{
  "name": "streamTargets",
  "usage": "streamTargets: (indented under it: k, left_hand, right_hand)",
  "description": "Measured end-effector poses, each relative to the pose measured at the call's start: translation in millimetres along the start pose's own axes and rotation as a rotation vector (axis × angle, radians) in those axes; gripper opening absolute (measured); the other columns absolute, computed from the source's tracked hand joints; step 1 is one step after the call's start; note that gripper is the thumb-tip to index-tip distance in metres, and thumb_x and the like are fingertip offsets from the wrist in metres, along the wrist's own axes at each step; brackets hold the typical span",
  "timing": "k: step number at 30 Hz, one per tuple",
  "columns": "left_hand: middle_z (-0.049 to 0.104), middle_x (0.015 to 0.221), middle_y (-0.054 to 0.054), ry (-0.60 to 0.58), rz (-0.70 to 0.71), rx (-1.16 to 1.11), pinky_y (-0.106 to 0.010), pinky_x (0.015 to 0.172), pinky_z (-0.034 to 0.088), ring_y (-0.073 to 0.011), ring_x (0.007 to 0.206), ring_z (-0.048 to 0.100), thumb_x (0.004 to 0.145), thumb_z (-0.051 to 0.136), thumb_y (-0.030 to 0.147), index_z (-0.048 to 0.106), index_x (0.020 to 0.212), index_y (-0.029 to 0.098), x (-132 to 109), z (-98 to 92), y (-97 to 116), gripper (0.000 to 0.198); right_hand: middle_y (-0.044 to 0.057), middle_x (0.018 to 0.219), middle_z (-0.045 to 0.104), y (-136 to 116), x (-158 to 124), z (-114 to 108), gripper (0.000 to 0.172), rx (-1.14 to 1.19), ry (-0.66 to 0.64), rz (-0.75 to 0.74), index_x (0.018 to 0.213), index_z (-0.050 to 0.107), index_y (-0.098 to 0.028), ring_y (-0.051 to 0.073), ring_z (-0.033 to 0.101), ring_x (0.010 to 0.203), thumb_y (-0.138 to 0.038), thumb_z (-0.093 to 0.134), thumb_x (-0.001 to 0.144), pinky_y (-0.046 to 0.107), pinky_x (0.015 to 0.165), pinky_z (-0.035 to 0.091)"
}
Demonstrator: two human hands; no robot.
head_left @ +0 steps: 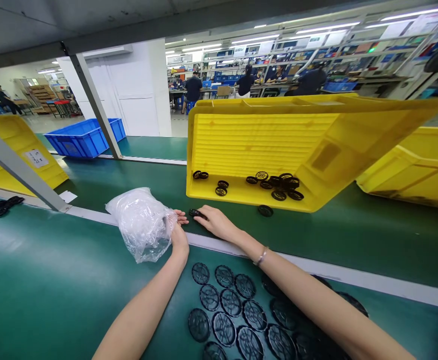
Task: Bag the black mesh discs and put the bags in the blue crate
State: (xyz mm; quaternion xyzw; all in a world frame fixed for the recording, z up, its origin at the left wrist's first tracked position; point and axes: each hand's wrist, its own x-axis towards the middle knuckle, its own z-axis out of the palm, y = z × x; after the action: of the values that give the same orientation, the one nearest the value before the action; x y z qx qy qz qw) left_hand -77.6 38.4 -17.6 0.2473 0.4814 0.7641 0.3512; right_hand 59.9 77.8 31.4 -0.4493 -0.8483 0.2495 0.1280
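A clear plastic bag (140,225), bunched and full-looking, rests across the pale rail at left of centre. At its gathered right side is my left hand (178,230), touching the film, with the visible fingers stretched out to the right. My right hand (217,221) reaches over the rail, its fingers closed on a black wheel-like disc (196,213) just right of the left fingertips. Beneath my forearms, several black spoked discs (231,302) lie flat in loose rows on the green table. My right forearm hides some of them.
A tilted yellow bin (264,145) holds several black discs, with one disc (265,210) lying outside its front edge. More yellow bins (414,165) stand on both sides. A blue crate (80,137), a metal post (95,105) and an overhead shelf (129,35) surround the bench. People work beyond.
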Motion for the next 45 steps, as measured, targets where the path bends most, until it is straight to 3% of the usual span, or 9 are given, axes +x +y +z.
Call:
streamTargets:
  k: [8, 19, 21, 26, 29, 32, 34, 39, 45]
  left_hand:
    - [0.06, 0.085, -0.007, -0.033, 0.007, 0.026, -0.024, 0.062, 0.05, -0.0117, 0.068, 0.058, 0.094, 0.042, 0.048, 0.055, 0.089, 0.015, -1.3, 0.0, 1.2, 0.036]
    - [0.06, 0.083, -0.006, -0.071, 0.029, 0.082, -0.024, 0.062, 0.05, -0.0115, 0.066, 0.057, 0.096, 0.042, 0.05, 0.055, 0.086, 0.015, -4.7, 0.9, 5.7, 0.038]
    - [0.06, 0.082, -0.006, -0.08, 0.026, 0.088, -0.024, 0.062, 0.05, -0.0118, 0.066, 0.057, 0.095, 0.043, 0.051, 0.056, 0.086, 0.016, -4.9, 0.8, 6.7, 0.039]
    - [0.061, 0.083, -0.007, -0.107, 0.023, 0.103, -0.024, 0.062, 0.05, -0.0119, 0.067, 0.057, 0.095, 0.041, 0.057, 0.057, 0.086, 0.015, -5.5, 1.2, 8.3, 0.045]
    - [0.061, 0.083, -0.007, -0.118, 0.03, 0.115, -0.024, 0.062, 0.05, -0.012, 0.067, 0.057, 0.094, 0.041, 0.058, 0.056, 0.086, 0.015, -5.4, 1.0, 8.1, 0.046]
    - [0.061, 0.084, -0.007, -0.136, 0.042, 0.132, -0.024, 0.062, 0.05, -0.0121, 0.068, 0.057, 0.094, 0.041, 0.058, 0.055, 0.088, 0.015, -4.7, -0.3, 7.3, 0.045]
    - [0.061, 0.085, -0.007, -0.152, 0.052, 0.149, -0.024, 0.063, 0.05, -0.0119, 0.069, 0.057, 0.095, 0.04, 0.057, 0.055, 0.088, 0.015, -4.8, -1.2, 7.2, 0.044]
    - [0.06, 0.084, -0.006, -0.312, 0.06, 0.2, -0.024, 0.063, 0.048, -0.0116, 0.069, 0.056, 0.098, 0.038, 0.054, 0.055, 0.086, 0.016, -12.9, 1.4, 13.1, 0.044]
    - [0.067, 0.08, -0.009, -0.797, -0.013, 0.255, -0.028, 0.065, 0.05, -0.0156, 0.069, 0.062, 0.093, 0.051, 0.056, 0.064, 0.082, 0.012, -32.3, 8.8, 26.5, 0.047]
  right_hand:
    - [0.002, 0.097, 0.063, 0.6, -50.9, -43.1, 0.075, 0.382, -0.48, 0.034, 0.135, 0.044, -0.016, -0.008, 0.046, 0.07, -0.07, 0.04, 0.083, 0.005, 0.068, 0.041]
    - [0.0, 0.123, 0.054, -12.4, -92.7, -24.4, 0.056, -0.081, -0.426, -0.297, 0.138, 0.049, -0.04, -0.003, 0.051, 0.107, -0.063, 0.032, 0.09, 0.009, 0.097, 0.043]
    - [-0.001, 0.125, 0.054, 1.8, -93.1, -33.6, 0.056, -0.102, -0.322, -0.214, 0.135, 0.052, -0.039, -0.002, 0.051, 0.112, -0.063, 0.029, 0.09, 0.011, 0.102, 0.044]
    - [0.009, 0.128, 0.054, 84.0, -86.8, -71.8, 0.059, -0.383, 0.301, 0.328, 0.128, 0.059, -0.022, 0.01, 0.05, 0.118, -0.059, 0.037, 0.088, 0.022, 0.102, 0.047]
    - [0.011, 0.128, 0.055, 122.5, -87.9, -83.2, 0.054, -0.358, 0.319, 0.433, 0.125, 0.061, -0.017, 0.01, 0.054, 0.11, -0.051, 0.044, 0.087, 0.021, 0.095, 0.048]
    - [0.011, 0.121, 0.06, 121.7, -97.2, -83.1, 0.055, -0.294, 0.302, 0.424, 0.124, 0.06, -0.013, 0.003, 0.057, 0.094, -0.047, 0.03, 0.092, 0.015, 0.085, 0.047]
    - [0.009, 0.111, 0.064, 103.1, -108.1, -81.3, 0.062, -0.175, 0.236, 0.394, 0.131, 0.054, -0.014, -0.002, 0.057, 0.082, -0.052, 0.023, 0.093, 0.01, 0.078, 0.046]
    - [0.004, 0.109, 0.063, 53.4, -139.1, -78.0, 0.073, 0.301, -0.296, 0.251, 0.132, 0.055, -0.018, -0.006, 0.055, 0.083, -0.07, 0.037, 0.084, 0.005, 0.075, 0.042]
    - [0.002, 0.113, 0.058, 45.7, -158.8, -75.2, 0.06, 0.18, -0.41, 0.201, 0.117, 0.067, -0.025, -0.008, 0.049, 0.087, -0.068, 0.046, 0.081, 0.004, 0.079, 0.037]
